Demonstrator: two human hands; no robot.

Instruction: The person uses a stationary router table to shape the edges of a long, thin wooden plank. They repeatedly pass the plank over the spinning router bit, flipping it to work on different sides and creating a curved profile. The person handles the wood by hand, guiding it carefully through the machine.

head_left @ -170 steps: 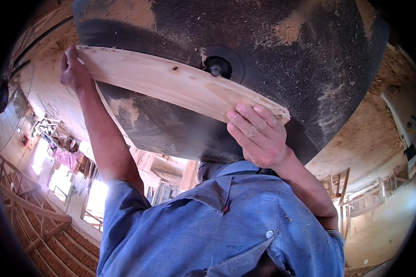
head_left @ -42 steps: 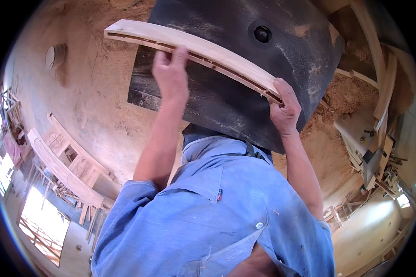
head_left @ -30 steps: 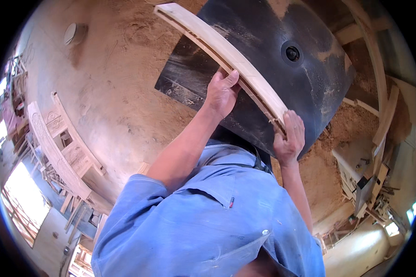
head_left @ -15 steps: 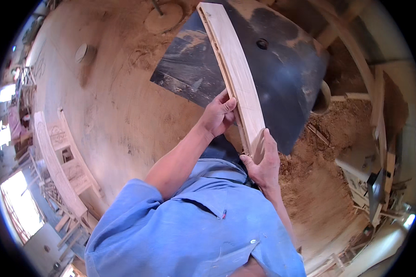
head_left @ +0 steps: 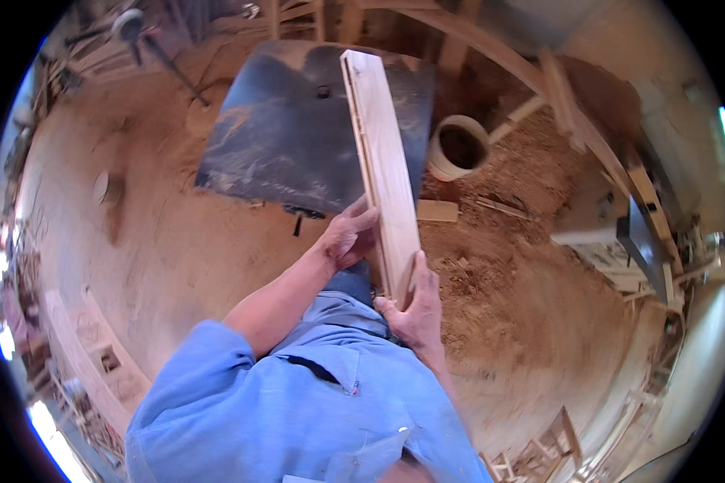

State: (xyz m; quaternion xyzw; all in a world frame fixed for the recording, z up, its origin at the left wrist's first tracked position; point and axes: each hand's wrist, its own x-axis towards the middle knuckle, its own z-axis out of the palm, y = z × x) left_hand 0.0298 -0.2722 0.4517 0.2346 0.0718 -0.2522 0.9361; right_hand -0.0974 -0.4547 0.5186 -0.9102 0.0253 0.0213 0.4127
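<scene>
A pale wooden board [head_left: 388, 153] is held out from the blue shirt [head_left: 298, 410], its long axis directed away and slightly leftward, overlapping the dark desk [head_left: 278, 133] in view. Its near end is clasped by the right hand [head_left: 418, 315]; its left edge, farther out, is gripped by the left hand [head_left: 349, 240].

The board [head_left: 388, 153] partly hides the left hand [head_left: 350, 239].

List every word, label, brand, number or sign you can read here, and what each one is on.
None can be read.
Small tag on the pocket of the blue shirt: too small to read.
Wooden board: no lettering can be made out.
Dark tabletop: no lettering can be made out.
</scene>
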